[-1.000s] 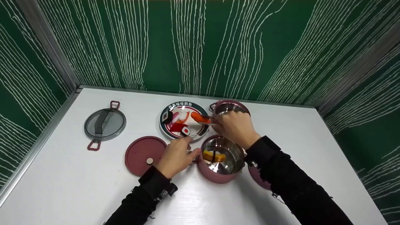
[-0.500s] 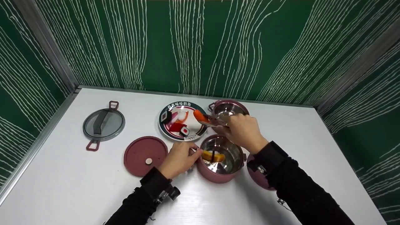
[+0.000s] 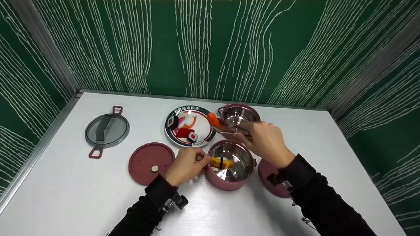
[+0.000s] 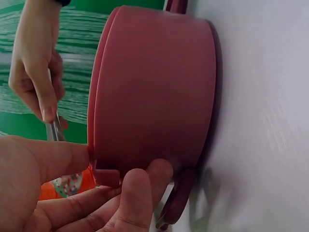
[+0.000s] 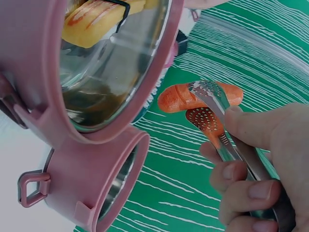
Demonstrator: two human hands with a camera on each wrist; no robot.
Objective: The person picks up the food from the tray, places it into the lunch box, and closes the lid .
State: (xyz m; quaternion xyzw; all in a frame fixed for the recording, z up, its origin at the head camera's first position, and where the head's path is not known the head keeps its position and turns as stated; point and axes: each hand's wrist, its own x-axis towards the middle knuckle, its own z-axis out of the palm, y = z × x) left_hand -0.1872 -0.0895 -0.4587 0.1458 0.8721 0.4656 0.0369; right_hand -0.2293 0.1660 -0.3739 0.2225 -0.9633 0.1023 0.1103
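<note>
R fingers [image 5: 251,145] squeezing tongs [image 5: 227,130] on sausage [image 5: 181,96], L hand [image 3: 185,165] gripping pot [image 3: 229,167]

Near pot [image 3: 229,165], far pot [image 3: 239,115], plate [image 3: 188,126] crowd centre; bare table [image 3: 328,154] right.

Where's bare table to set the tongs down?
Free: the near table in front of the maroon lid, and the right side past the right hand. Crowded: around the plate, near bowl and far bowl.
</note>
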